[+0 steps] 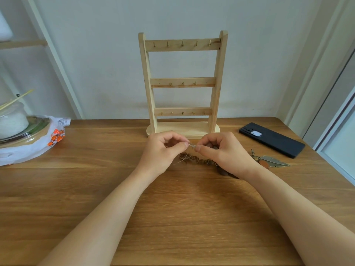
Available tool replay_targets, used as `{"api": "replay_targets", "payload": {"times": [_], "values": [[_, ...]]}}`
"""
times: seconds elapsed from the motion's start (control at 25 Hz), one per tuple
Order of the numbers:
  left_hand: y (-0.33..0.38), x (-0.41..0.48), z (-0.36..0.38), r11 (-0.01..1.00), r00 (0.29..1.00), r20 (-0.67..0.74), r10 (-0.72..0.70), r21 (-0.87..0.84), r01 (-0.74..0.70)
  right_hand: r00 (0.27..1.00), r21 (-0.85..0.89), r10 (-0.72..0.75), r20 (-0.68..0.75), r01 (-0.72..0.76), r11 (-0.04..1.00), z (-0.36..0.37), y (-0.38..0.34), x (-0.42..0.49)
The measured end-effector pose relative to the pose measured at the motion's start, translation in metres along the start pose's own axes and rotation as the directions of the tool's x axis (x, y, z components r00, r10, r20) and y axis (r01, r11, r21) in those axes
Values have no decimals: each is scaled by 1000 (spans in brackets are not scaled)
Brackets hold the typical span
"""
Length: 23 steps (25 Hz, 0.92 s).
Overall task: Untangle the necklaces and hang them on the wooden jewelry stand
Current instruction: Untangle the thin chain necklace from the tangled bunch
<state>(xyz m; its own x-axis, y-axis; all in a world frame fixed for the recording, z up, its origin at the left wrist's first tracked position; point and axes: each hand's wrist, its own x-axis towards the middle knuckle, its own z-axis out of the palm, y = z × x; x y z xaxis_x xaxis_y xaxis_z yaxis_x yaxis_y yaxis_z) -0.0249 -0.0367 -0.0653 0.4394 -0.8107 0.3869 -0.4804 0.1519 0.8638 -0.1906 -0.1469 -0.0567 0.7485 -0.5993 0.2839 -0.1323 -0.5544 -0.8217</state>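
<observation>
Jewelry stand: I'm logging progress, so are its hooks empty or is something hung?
Empty: every hook on the jewelry stand is bare. The tangled necklaces are pinched between the left hand and right hand.

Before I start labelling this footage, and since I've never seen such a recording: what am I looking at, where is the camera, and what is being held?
There is no machine here: a person works with bare hands. The one picture comes from a wide-angle camera worn on their head, looking forward and down. The left hand and the right hand each pinch a thin strand of the tangled necklaces, whose bulk lies on the wooden table beneath them. Behind the hands stands the wooden jewelry stand; its hooks hold nothing yet. To the right lie a dark phone and a feather charm; to the left, a plastic bag.
</observation>
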Motion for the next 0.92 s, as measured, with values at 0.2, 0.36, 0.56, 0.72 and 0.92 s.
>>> {"api": "replay_targets", "payload": {"times": [0.2,0.36,0.56,0.72,0.92], "values": [[-1,2,1,974,967,189,-168,-122,193,999,-43,3,-40,-5,999,0,4,2],[2,0,2,994,981,173,-86,-58,97,999,-23,10,-33,-11,1000,-2,5,3],[0,2,0,977,969,203,-138,-135,167,1000,-24,8,-11,-8,1000,0,10,4],[1,6,-7,783,950,247,-190,-547,298,999,-52,33,-33,-35,998,-3,15,6],[-4,10,-8,655,910,-20,-414,-701,282,996,-5,52,-67,-52,999,-2,17,9]]}}
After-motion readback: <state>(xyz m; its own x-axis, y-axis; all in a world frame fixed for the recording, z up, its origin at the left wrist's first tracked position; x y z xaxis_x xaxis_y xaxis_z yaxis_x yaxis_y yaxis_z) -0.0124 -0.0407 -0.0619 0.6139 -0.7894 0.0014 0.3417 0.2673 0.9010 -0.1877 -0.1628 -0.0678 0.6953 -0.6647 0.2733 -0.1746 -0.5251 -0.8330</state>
